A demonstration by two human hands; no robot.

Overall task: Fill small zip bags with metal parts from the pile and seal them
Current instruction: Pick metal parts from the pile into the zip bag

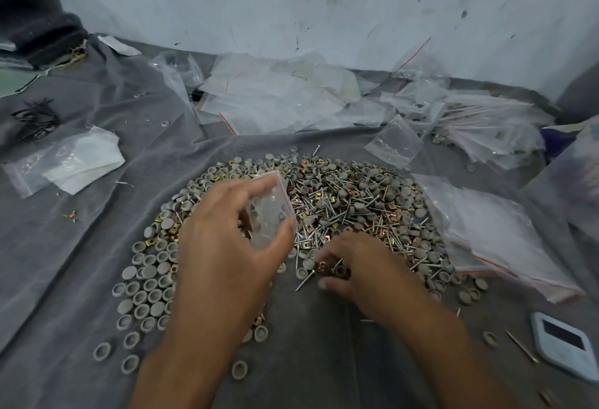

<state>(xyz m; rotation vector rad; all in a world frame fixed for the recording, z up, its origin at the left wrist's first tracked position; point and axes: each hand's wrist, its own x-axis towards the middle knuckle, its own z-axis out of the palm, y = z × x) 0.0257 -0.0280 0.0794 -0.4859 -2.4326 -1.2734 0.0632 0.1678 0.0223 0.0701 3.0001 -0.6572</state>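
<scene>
A wide pile of metal parts (356, 207) lies on the grey cloth: grey round caps, screws and brass-coloured square clips. My left hand (223, 246) holds a small clear zip bag (270, 210) above the pile's left half, thumb and fingers curled round it; a few caps show inside the bag. My right hand (353, 266) rests at the pile's near edge, its fingertips pinching several small parts (330, 268), among them a copper-coloured clip and a cap.
Empty zip bags (272, 97) lie heaped along the wall behind. Filled bags (489, 129) are stacked at the back right. A flat stack of bags (496, 236) lies right of the pile. A small white device (565, 348) sits at the near right. Loose caps scatter near left.
</scene>
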